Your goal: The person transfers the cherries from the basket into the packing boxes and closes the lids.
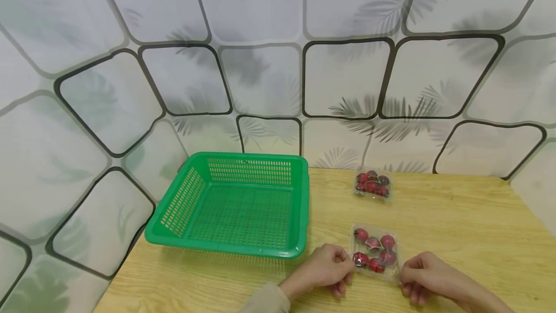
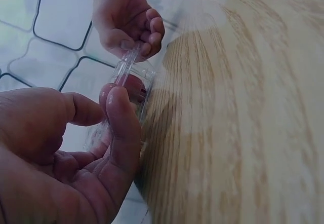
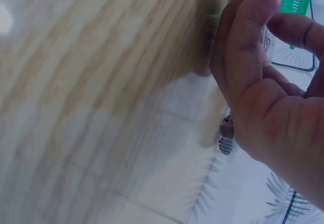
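A clear plastic box [image 1: 376, 274] of red cherries [image 1: 388, 241] lies on the table in front of me, its near edge turned toward my hands. At its left near side, my left hand [image 1: 327, 267] pinches the rim between thumb and index finger. The right hand [image 1: 427, 277] holds the right near corner with thumb and curled fingers. Seen edge-on in the left wrist view, the same box [image 2: 129, 67] stretches between both hands. The right wrist view mostly hides it behind the right hand [image 3: 263, 67].
A green plastic basket [image 1: 299, 206] with slotted walls stands on the wooden table [image 1: 469, 226] left of the box. Farther back is a second clear box of dark red cherries [image 1: 372, 185]. A patterned wall covering [image 1: 269, 81] rises behind the table and along its left side.
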`<state>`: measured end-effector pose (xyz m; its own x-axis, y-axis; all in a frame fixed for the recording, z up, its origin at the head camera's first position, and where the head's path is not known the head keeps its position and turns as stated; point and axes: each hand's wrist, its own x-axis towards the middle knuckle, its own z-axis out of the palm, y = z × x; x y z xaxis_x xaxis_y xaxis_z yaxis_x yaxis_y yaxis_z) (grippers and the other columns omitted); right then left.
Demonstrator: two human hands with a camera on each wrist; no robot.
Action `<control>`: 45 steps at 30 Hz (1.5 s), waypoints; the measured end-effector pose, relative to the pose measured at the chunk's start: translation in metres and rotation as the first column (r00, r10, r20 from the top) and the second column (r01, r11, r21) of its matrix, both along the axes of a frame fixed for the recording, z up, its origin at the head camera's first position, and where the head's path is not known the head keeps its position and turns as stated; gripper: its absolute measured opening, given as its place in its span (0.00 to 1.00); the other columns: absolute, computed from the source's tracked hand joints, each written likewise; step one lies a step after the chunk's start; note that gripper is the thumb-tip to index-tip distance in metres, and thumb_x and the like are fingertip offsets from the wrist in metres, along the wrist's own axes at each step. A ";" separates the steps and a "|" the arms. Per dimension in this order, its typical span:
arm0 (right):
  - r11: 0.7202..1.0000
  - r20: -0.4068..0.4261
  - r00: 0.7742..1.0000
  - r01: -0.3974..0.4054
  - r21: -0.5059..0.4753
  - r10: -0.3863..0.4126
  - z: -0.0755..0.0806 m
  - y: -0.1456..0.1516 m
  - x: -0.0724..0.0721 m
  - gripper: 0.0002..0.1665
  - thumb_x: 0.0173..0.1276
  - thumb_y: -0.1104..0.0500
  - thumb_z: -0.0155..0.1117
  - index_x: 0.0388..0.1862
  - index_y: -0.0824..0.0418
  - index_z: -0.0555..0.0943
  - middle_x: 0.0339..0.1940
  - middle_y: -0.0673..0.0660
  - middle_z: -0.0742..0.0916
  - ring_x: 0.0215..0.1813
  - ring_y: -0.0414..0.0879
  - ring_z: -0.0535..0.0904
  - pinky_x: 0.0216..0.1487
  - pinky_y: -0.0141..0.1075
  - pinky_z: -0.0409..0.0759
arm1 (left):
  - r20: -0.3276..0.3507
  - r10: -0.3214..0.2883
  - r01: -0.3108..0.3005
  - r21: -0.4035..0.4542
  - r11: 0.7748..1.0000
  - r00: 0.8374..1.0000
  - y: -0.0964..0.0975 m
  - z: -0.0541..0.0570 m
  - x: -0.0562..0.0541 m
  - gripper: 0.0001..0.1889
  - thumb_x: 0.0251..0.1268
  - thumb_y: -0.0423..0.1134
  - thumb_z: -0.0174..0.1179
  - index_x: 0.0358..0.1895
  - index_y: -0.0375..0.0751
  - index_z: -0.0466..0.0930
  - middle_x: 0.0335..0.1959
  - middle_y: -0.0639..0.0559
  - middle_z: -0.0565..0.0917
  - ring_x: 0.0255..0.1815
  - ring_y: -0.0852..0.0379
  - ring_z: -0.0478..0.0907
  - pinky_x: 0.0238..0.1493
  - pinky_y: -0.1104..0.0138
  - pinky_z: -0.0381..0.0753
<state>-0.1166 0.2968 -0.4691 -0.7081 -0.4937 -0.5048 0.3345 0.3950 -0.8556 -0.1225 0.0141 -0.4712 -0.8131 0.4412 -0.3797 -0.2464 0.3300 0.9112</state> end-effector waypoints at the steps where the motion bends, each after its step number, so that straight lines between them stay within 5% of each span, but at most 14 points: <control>1: 1.000 -0.011 1.000 -0.006 0.014 0.006 0.002 0.001 0.000 0.15 0.73 0.62 0.52 0.34 0.67 0.84 0.25 0.51 0.86 0.26 0.37 0.82 0.27 0.25 0.80 | -0.029 -0.014 0.013 -0.021 1.000 0.999 -0.001 0.000 0.000 0.08 0.67 0.36 0.59 0.28 0.43 0.79 0.17 0.53 0.80 0.12 0.62 0.74 0.14 0.71 0.78; 5: 0.981 -0.158 0.986 -0.022 0.191 0.053 0.012 0.004 0.001 0.15 0.73 0.60 0.56 0.31 0.66 0.85 0.20 0.50 0.83 0.22 0.37 0.78 0.24 0.28 0.78 | -0.197 -0.115 0.079 -0.183 0.980 0.974 -0.008 0.007 0.004 0.10 0.71 0.42 0.61 0.30 0.46 0.81 0.17 0.58 0.79 0.15 0.66 0.73 0.19 0.72 0.76; 9: 0.902 -0.378 0.915 0.038 0.429 0.141 0.025 0.007 -0.001 0.13 0.72 0.57 0.61 0.26 0.58 0.82 0.16 0.47 0.79 0.18 0.37 0.72 0.22 0.31 0.71 | -0.287 -0.264 0.150 -0.363 0.920 0.921 -0.017 0.024 0.015 0.10 0.73 0.48 0.60 0.34 0.49 0.82 0.21 0.63 0.79 0.20 0.67 0.72 0.25 0.73 0.74; 13: 0.867 -0.642 0.738 0.166 0.470 0.207 0.030 0.003 -0.002 0.08 0.71 0.59 0.66 0.30 0.53 0.81 0.20 0.42 0.80 0.22 0.29 0.71 0.23 0.29 0.70 | -0.304 -0.422 0.269 -0.437 0.859 0.854 -0.028 0.043 0.024 0.10 0.76 0.49 0.58 0.39 0.48 0.84 0.25 0.65 0.82 0.23 0.72 0.73 0.28 0.76 0.75; 16: 0.902 -0.836 0.505 0.225 0.368 0.215 0.026 -0.005 -0.001 0.10 0.62 0.63 0.75 0.38 0.53 0.83 0.31 0.43 0.85 0.31 0.28 0.77 0.26 0.27 0.77 | -0.374 -0.507 0.310 -0.472 0.825 0.777 -0.041 0.060 0.029 0.10 0.77 0.49 0.57 0.43 0.50 0.85 0.30 0.68 0.82 0.28 0.77 0.73 0.32 0.79 0.75; 19: 0.918 -0.917 0.312 0.227 0.326 0.248 0.019 -0.016 0.001 0.27 0.52 0.61 0.83 0.52 0.53 0.84 0.48 0.50 0.87 0.44 0.38 0.84 0.33 0.30 0.84 | -0.556 -0.481 0.249 -0.442 0.862 0.678 -0.062 0.073 0.034 0.08 0.78 0.45 0.56 0.44 0.51 0.84 0.35 0.66 0.83 0.33 0.79 0.74 0.35 0.84 0.74; 21: 0.903 -0.922 0.236 0.234 0.360 0.306 0.016 -0.023 0.003 0.35 0.50 0.56 0.85 0.59 0.50 0.83 0.56 0.53 0.86 0.51 0.47 0.85 0.39 0.33 0.86 | -0.698 -0.394 0.155 -0.382 0.911 0.598 -0.078 0.078 0.037 0.06 0.78 0.42 0.57 0.43 0.50 0.83 0.36 0.64 0.84 0.35 0.78 0.77 0.37 0.86 0.74; 23: 0.882 -0.899 0.237 0.217 0.418 0.368 0.014 -0.029 0.005 0.37 0.53 0.50 0.83 0.64 0.47 0.82 0.63 0.55 0.84 0.56 0.51 0.83 0.44 0.35 0.87 | -0.833 -0.304 0.034 -0.326 0.945 0.462 -0.096 0.080 0.038 0.02 0.74 0.38 0.61 0.42 0.49 0.83 0.37 0.61 0.84 0.37 0.74 0.80 0.39 0.85 0.76; 26: 0.860 -0.861 0.281 0.173 0.479 0.424 0.013 -0.032 0.007 0.35 0.60 0.45 0.78 0.67 0.44 0.81 0.66 0.54 0.82 0.60 0.53 0.81 0.48 0.38 0.87 | -0.925 -0.252 -0.143 -0.301 0.943 0.284 -0.122 0.079 0.035 0.05 0.66 0.37 0.69 0.42 0.49 0.84 0.39 0.61 0.85 0.39 0.67 0.82 0.41 0.78 0.80; 28: 0.847 -0.838 0.317 0.157 0.508 0.444 0.013 -0.033 0.008 0.32 0.64 0.42 0.74 0.67 0.43 0.81 0.67 0.52 0.81 0.61 0.51 0.79 0.49 0.38 0.87 | -0.931 -0.290 -0.213 -0.337 0.917 0.222 -0.140 0.077 0.033 0.10 0.61 0.39 0.73 0.45 0.50 0.84 0.42 0.60 0.85 0.42 0.63 0.83 0.41 0.72 0.83; 30: 0.833 -0.820 0.342 0.154 0.531 0.459 0.012 -0.033 0.008 0.30 0.66 0.40 0.72 0.66 0.43 0.82 0.67 0.50 0.81 0.62 0.51 0.79 0.50 0.39 0.87 | -0.913 -0.347 -0.246 -0.395 0.885 0.216 -0.155 0.074 0.033 0.13 0.59 0.41 0.74 0.47 0.50 0.85 0.44 0.59 0.85 0.43 0.60 0.83 0.41 0.68 0.84; 32: 0.826 -0.813 0.349 0.158 0.541 0.466 0.012 -0.032 0.007 0.29 0.66 0.39 0.71 0.65 0.43 0.83 0.67 0.50 0.81 0.62 0.52 0.79 0.50 0.40 0.87 | -0.883 -0.395 -0.242 -0.453 0.858 0.254 -0.167 0.073 0.033 0.14 0.61 0.43 0.73 0.49 0.50 0.86 0.46 0.59 0.85 0.45 0.59 0.83 0.41 0.64 0.84; 37: 0.835 -0.841 0.284 0.182 0.519 0.461 0.008 -0.027 0.006 0.28 0.62 0.42 0.75 0.61 0.46 0.85 0.63 0.53 0.83 0.57 0.53 0.82 0.47 0.41 0.87 | -0.834 -0.435 -0.209 -0.517 0.830 0.338 -0.181 0.072 0.032 0.13 0.63 0.39 0.71 0.51 0.51 0.86 0.48 0.60 0.86 0.45 0.58 0.84 0.39 0.64 0.83; 45: 0.836 -0.855 0.263 0.217 0.503 0.447 0.005 -0.013 0.003 0.28 0.57 0.44 0.79 0.57 0.47 0.87 0.59 0.56 0.85 0.53 0.55 0.83 0.44 0.38 0.87 | -0.846 -0.454 -0.250 -0.521 0.816 0.279 -0.181 0.071 0.028 0.13 0.58 0.35 0.73 0.47 0.51 0.88 0.44 0.60 0.87 0.41 0.59 0.84 0.37 0.67 0.82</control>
